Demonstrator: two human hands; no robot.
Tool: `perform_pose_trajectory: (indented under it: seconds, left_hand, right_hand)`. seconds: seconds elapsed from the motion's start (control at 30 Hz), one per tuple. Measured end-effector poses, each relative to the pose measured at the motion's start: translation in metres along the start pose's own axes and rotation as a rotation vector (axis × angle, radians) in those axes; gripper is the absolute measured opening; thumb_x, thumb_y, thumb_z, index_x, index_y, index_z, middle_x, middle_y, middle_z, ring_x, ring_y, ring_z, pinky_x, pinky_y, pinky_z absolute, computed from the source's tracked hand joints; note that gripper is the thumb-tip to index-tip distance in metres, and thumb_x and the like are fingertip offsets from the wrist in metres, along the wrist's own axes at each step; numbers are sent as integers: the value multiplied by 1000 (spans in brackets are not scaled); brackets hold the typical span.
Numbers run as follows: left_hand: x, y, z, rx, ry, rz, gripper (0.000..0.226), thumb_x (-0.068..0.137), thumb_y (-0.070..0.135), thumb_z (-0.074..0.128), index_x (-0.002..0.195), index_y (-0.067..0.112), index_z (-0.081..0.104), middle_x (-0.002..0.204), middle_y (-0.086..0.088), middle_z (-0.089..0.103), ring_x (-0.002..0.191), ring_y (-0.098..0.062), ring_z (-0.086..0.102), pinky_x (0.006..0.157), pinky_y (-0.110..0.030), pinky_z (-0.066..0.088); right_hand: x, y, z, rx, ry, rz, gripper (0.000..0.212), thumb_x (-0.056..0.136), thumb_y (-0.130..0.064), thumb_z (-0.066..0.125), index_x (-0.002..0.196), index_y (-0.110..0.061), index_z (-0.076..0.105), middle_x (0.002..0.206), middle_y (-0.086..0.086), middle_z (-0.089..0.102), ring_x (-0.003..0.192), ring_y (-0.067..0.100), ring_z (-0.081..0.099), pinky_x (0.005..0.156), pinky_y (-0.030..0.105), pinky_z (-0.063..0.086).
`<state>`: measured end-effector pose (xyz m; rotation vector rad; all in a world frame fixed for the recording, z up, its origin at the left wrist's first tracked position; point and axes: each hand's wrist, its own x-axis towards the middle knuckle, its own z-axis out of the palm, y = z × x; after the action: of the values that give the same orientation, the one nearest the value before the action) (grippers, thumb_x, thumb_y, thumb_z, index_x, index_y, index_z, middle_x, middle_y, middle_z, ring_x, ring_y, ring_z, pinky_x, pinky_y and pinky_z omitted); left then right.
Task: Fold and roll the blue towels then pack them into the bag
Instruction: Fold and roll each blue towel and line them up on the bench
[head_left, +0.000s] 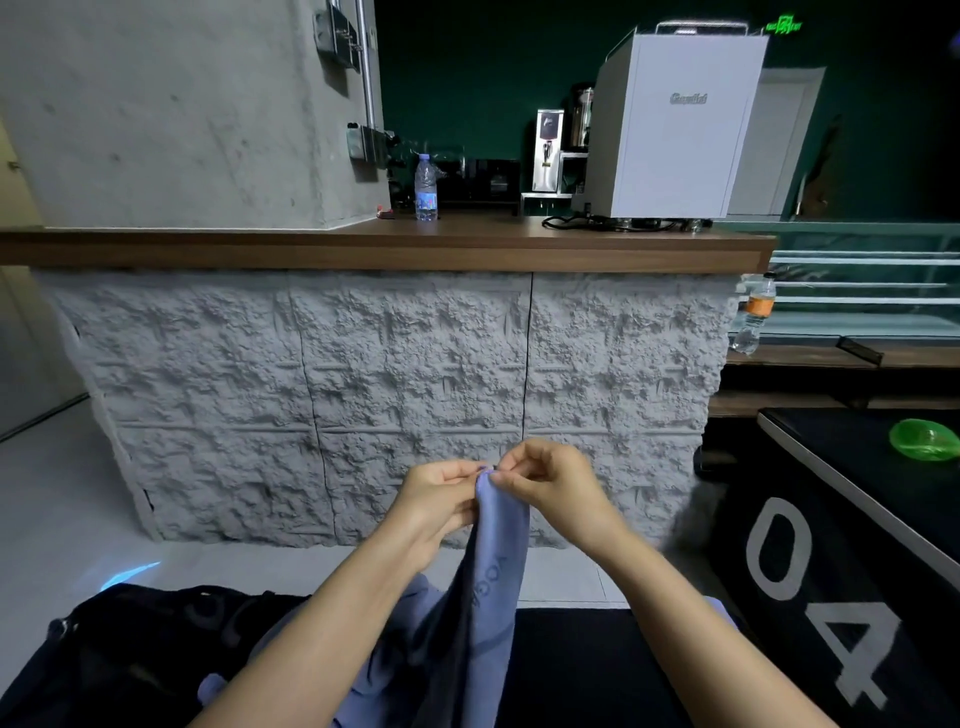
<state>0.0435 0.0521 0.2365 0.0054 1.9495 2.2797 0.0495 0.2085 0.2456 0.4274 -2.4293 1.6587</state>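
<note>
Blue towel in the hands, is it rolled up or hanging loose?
Hanging loose: left hand and right hand pinch the towel at its top; it drapes down unrolled.

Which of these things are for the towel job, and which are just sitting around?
For the job:
blue towel, pinched at its top by the left hand and the right hand
black bag

Just lying about:
water bottle on the counter
white machine
orange-label bottle
green plastic thing
</note>
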Motion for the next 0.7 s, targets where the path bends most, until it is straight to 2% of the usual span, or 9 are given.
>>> perform_pose_trajectory:
  seconds: [0.2,0.33,0.5,0.63,0.7]
  left_hand:
    - [-7,3,-7,96,-15,47,9,89,8,61,89,13,68,80,1,72,69,-4,68,58,-16,51]
    - [-11,4,-6,186,-25,119,3,83,19,69,85,18,71,82,1,74,76,-4,67,66,-19,49]
    - [-2,15,-7,211,53,207,6,82,6,68,83,12,70,74,-2,71,66,-5,61,61,-14,45]
    - [22,35,-21,223,145,233,8,83,5,67,82,13,69,71,1,68,60,-3,58,57,-14,44]
    - [36,42,-37,212,196,226,10,83,5,67,80,15,68,76,-2,68,66,-10,59,59,-19,45]
  right_hand:
    - [1,0,6,-86,71,-20,18,78,-13,74,68,-23,64,63,6,65,56,8,52,57,25,43]
    - [-2,2,6,-32,79,-28,18,78,-10,74,69,-22,63,60,1,61,55,8,50,55,23,41]
    - [-9,6,-3,195,-109,-66,12,84,-8,69,77,-11,60,62,1,53,58,9,44,54,17,35]
    - [-21,25,-19,118,-181,-56,18,82,-17,74,72,-11,60,67,-2,53,64,8,47,60,24,37]
    - [-28,37,-28,48,-191,-63,19,78,-21,77,69,-16,61,68,-6,57,68,5,51,67,19,39]
